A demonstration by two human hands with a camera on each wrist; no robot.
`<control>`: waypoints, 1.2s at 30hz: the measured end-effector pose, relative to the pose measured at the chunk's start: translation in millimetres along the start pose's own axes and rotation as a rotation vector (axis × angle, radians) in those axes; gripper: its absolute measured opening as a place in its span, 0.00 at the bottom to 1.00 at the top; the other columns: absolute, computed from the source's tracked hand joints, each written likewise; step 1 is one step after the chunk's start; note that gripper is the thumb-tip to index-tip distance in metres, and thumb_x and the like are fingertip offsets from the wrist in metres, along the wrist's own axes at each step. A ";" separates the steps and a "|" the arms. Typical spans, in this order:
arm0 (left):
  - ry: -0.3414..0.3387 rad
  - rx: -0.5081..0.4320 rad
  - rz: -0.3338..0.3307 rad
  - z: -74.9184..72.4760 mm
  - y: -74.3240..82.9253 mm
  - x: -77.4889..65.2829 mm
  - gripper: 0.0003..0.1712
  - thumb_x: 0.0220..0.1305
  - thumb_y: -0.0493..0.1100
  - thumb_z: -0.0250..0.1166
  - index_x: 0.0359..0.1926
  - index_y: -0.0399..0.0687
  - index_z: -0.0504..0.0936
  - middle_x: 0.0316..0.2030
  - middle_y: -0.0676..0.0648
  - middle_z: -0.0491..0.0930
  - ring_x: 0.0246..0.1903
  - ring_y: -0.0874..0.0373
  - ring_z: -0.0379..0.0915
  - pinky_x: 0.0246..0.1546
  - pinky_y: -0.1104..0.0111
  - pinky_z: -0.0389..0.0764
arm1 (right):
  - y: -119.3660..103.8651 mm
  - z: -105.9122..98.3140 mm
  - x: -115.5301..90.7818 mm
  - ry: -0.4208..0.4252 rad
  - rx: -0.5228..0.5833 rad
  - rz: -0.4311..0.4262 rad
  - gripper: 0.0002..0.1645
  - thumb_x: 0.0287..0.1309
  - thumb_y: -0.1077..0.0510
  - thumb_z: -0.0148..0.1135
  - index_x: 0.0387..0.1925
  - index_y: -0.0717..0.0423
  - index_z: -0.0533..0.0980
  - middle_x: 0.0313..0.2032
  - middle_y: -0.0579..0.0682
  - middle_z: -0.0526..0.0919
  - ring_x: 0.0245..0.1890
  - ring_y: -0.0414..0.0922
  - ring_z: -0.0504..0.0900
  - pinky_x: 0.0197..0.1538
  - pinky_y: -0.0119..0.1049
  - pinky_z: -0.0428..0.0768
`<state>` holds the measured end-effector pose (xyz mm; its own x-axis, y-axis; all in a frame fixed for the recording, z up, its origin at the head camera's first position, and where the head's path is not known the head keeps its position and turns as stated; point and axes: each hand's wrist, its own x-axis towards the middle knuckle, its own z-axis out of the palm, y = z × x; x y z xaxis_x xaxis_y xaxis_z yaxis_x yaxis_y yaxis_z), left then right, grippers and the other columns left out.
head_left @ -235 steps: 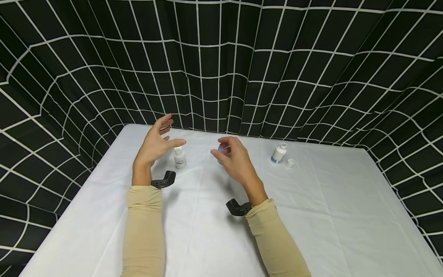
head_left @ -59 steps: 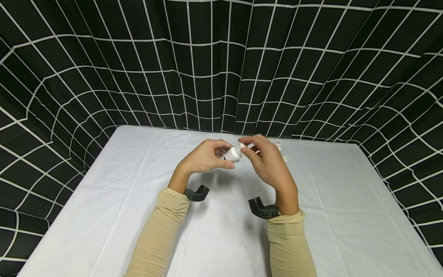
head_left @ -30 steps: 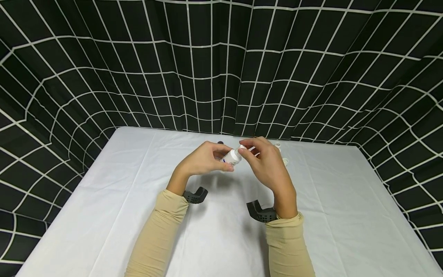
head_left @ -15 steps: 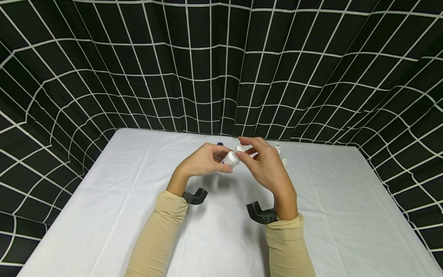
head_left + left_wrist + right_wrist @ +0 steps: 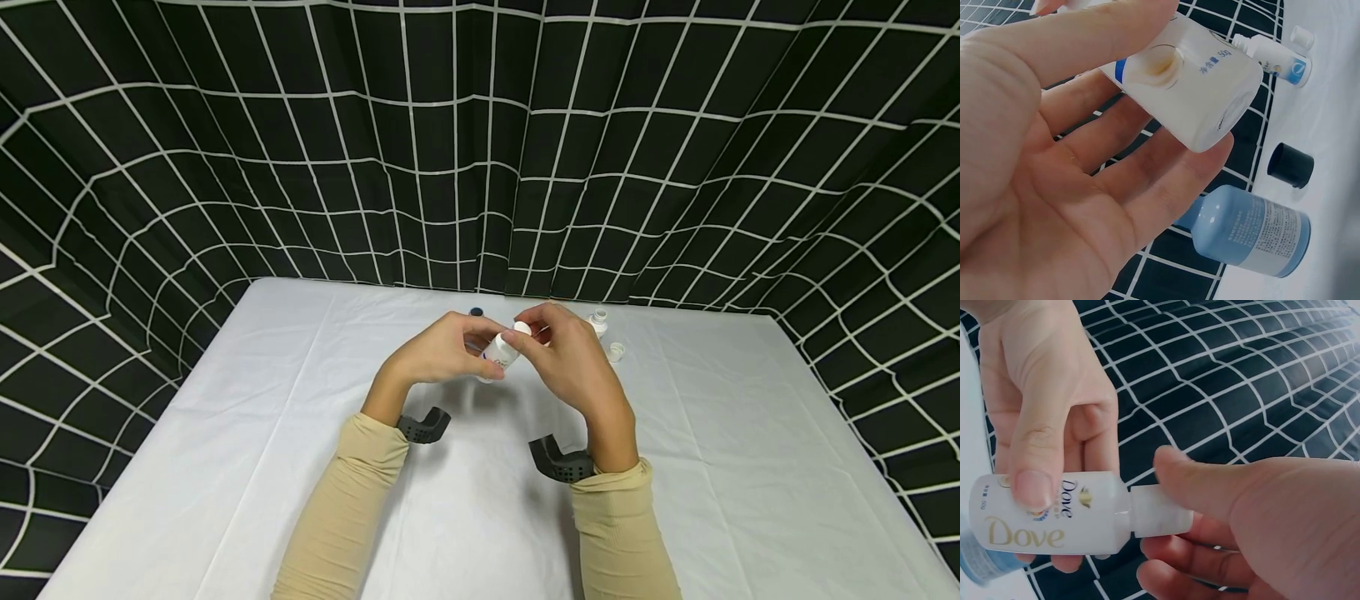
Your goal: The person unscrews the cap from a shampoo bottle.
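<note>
My left hand (image 5: 438,350) holds a small white Dove bottle (image 5: 500,351) above the table, thumb on one side and fingers on the other. In the right wrist view the bottle lies tilted on its side, its label toward the camera. The thumb and fingers of my right hand (image 5: 573,358) pinch its white cap (image 5: 1160,512), which sits at the bottle's neck. A blue bottle (image 5: 1250,231) stands beyond my left hand in the left wrist view, its top partly hidden behind the fingers. Beside it rests a black cap (image 5: 1291,165).
Behind my right hand stands a small white-and-blue bottle (image 5: 597,322) with its neck uncovered. Its loose white cap (image 5: 616,352) lies near it on the white-covered table (image 5: 720,417). A black gridded curtain (image 5: 480,150) hangs round the back and sides.
My left hand has taken the white bottle from the table's left and brought it to the middle. My right hand has left the blue bottle, gone to the white cap and lately shifted its fingers there.
</note>
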<state>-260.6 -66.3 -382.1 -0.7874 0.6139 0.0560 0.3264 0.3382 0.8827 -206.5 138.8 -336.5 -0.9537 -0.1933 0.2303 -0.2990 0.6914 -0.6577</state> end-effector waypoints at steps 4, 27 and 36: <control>-0.008 0.006 0.007 -0.7 -1.7 0.9 0.25 0.55 0.41 0.78 0.56 0.50 0.85 0.45 0.50 0.87 0.47 0.59 0.83 0.58 0.63 0.81 | -0.2 -1.7 -0.7 -0.038 0.024 -0.034 0.21 0.67 0.54 0.66 0.59 0.57 0.79 0.54 0.53 0.85 0.48 0.51 0.85 0.50 0.45 0.84; -0.019 0.053 0.006 -4.0 -2.9 0.2 0.26 0.55 0.40 0.78 0.56 0.51 0.85 0.44 0.51 0.86 0.45 0.59 0.81 0.56 0.61 0.78 | 3.1 1.1 0.5 -0.054 0.008 -0.026 0.17 0.69 0.53 0.64 0.55 0.55 0.79 0.51 0.52 0.85 0.46 0.50 0.85 0.47 0.45 0.83; -0.016 0.076 -0.007 -5.2 -4.0 -1.3 0.25 0.55 0.41 0.78 0.55 0.51 0.84 0.44 0.51 0.84 0.44 0.58 0.80 0.51 0.63 0.78 | 2.9 0.3 -0.1 -0.093 0.046 -0.111 0.21 0.68 0.61 0.63 0.61 0.52 0.77 0.59 0.49 0.83 0.49 0.51 0.86 0.51 0.46 0.84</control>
<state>-263.6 -72.2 -383.2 -0.7813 0.6227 0.0420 0.3604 0.3952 0.8450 -207.3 140.6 -338.6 -0.9129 -0.3318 0.2378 -0.4020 0.6297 -0.6647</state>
